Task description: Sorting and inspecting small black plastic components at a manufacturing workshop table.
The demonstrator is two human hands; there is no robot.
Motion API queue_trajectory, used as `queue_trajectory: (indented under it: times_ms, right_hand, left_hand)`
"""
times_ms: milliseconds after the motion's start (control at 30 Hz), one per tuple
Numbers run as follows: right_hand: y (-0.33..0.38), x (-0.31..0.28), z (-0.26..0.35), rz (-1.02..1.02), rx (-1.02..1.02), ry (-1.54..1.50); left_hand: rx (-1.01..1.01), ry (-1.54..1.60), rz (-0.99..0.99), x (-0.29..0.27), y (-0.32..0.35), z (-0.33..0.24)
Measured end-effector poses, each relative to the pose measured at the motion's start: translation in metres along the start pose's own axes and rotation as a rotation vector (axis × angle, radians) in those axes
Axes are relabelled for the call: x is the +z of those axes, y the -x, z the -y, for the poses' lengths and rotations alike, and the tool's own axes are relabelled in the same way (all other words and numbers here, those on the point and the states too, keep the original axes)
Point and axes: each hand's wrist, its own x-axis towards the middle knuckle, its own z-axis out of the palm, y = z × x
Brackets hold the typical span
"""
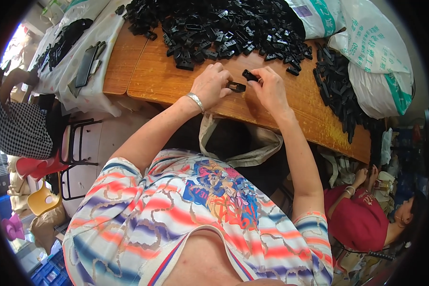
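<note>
My left hand [211, 82] is closed on a small black plastic frame [236, 86] with an opening in its middle. Between the thumb and fingers of my right hand [270, 88] is a short black plastic piece [249, 75], tilted toward the left hand. The two pieces are close together but apart, above the near edge of the wooden table [162, 78]. Just beyond my hands spreads a large heap of small black plastic parts [214, 33]. A second pile of longer, narrow black parts [336, 90] lies to the right.
White sacks [376, 62] stand at the table's right and back. At the left, a plastic-covered surface [107, 52] bears a dark phone-like slab [85, 66]. A pale cloth bag [257, 155] hangs below the edge. Co-workers sit on both sides, one in a red shirt [360, 221].
</note>
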Motion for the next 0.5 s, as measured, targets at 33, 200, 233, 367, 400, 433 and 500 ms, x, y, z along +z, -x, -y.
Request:
queue_trajectory:
  times_ms: [33,200,233,367,400,433,500]
  right_hand:
    - [0.005,0.001,0.005,-0.018,-0.067,-0.032]
    - [0.013,0.009,0.025,0.053,-0.041,-0.062]
    - [0.012,0.011,0.026,0.044,-0.063,-0.043]
    - [0.011,0.008,0.03,0.1,-0.081,0.019]
    - [0.011,0.008,0.033,0.146,-0.102,0.108]
    - [0.013,0.008,0.035,0.191,-0.122,0.197]
    - [0.02,0.018,0.035,0.14,-0.211,0.256]
  left_hand:
    - [-0.016,0.003,0.0,0.001,0.0,0.001]
    - [-0.046,0.039,-0.022,0.006,0.002,0.004]
    - [-0.045,0.041,-0.025,0.006,0.002,0.005]
    - [-0.067,0.045,0.003,0.006,0.002,0.004]
    - [-0.074,0.044,0.016,0.004,0.001,0.005]
    - [-0.08,0.043,0.029,0.003,0.001,0.004]
    - [-0.072,0.035,0.017,0.002,0.002,0.004]
